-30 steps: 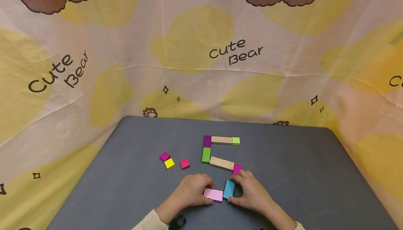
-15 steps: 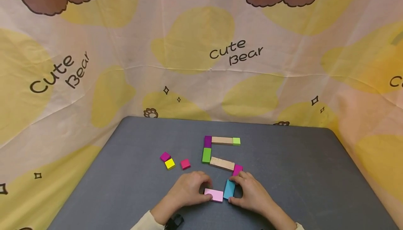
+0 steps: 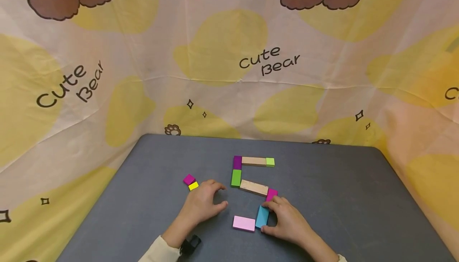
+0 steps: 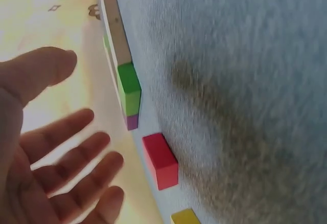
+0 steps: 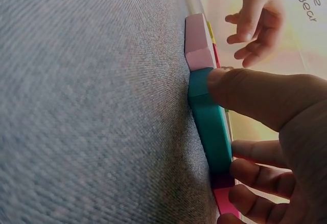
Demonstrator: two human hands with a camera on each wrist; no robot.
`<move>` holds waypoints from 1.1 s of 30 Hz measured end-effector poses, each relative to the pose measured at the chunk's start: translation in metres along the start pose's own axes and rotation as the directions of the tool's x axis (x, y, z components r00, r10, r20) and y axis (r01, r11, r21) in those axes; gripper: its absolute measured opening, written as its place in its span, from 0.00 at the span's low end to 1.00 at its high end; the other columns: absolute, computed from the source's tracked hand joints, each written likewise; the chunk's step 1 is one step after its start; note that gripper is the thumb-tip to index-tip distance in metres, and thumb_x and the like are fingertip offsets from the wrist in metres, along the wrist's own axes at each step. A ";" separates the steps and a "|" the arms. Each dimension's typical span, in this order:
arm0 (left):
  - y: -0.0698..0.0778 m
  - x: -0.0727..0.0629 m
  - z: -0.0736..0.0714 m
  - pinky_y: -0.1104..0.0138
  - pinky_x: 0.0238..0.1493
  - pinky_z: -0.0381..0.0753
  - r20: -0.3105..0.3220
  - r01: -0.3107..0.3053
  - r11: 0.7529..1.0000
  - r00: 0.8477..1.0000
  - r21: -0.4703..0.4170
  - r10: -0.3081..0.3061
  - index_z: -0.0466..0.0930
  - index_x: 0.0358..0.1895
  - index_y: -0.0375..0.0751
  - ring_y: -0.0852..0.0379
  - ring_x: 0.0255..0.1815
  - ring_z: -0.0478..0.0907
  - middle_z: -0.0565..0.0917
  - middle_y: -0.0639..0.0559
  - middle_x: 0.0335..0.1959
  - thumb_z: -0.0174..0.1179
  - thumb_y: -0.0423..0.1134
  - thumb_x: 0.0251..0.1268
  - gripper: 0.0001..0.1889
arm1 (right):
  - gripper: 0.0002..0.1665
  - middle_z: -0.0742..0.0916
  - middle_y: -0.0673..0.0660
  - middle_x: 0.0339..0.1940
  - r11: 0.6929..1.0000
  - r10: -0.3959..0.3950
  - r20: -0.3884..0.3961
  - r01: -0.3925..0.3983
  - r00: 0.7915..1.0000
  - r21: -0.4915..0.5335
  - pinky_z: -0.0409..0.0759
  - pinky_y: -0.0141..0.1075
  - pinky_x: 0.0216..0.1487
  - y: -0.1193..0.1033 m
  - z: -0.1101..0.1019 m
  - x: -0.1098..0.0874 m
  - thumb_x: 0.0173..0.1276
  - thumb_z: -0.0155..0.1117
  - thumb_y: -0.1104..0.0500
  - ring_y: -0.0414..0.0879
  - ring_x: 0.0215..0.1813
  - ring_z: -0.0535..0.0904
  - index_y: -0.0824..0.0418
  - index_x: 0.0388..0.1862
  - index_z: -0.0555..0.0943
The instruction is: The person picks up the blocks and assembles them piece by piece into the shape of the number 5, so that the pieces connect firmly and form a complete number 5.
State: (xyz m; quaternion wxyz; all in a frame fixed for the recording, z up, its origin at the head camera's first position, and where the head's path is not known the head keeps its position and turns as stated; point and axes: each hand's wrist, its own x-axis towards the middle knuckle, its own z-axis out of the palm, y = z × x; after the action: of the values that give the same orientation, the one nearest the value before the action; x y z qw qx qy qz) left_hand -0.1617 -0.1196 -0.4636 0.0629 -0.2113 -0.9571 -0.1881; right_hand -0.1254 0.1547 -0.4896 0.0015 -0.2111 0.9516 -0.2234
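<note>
My right hand holds a blue block between thumb and fingers at its two ends. That block lies on the grey table, its near end close against a light pink block. Its far end meets a magenta block. My left hand hovers with spread fingers and holds nothing. The left wrist view shows a red block below its fingertips; in the head view the hand hides it. A yellow block, partly covered, and a purple-magenta cube lie just beyond.
Further blocks continue the line: a wooden bar, a green block, a dark purple block, another wooden plank and a lime cube. A printed "Cute Bear" cloth hangs behind the table.
My left hand has let go of the light pink block and moved left and away from me, over the red block. My right hand stays at the blue block.
</note>
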 end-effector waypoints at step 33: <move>-0.033 0.022 0.009 0.57 0.42 0.78 0.048 0.137 0.988 0.990 -0.069 -0.134 0.82 0.43 0.37 0.48 0.38 0.77 0.81 0.44 0.38 0.74 0.32 0.42 0.19 | 0.32 0.77 0.43 0.36 1.000 0.020 0.020 -0.020 1.000 0.004 0.76 0.35 0.39 0.000 -0.001 0.000 0.45 0.78 0.42 0.37 0.41 0.70 0.54 0.48 0.83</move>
State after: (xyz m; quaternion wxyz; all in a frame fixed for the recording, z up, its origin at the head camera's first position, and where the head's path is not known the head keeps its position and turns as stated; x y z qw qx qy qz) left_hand -0.1965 -0.1353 -0.4783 0.0216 -0.1520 -0.9629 -0.2218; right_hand -0.1251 0.1549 -0.4890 0.0136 -0.2037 0.9531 -0.2234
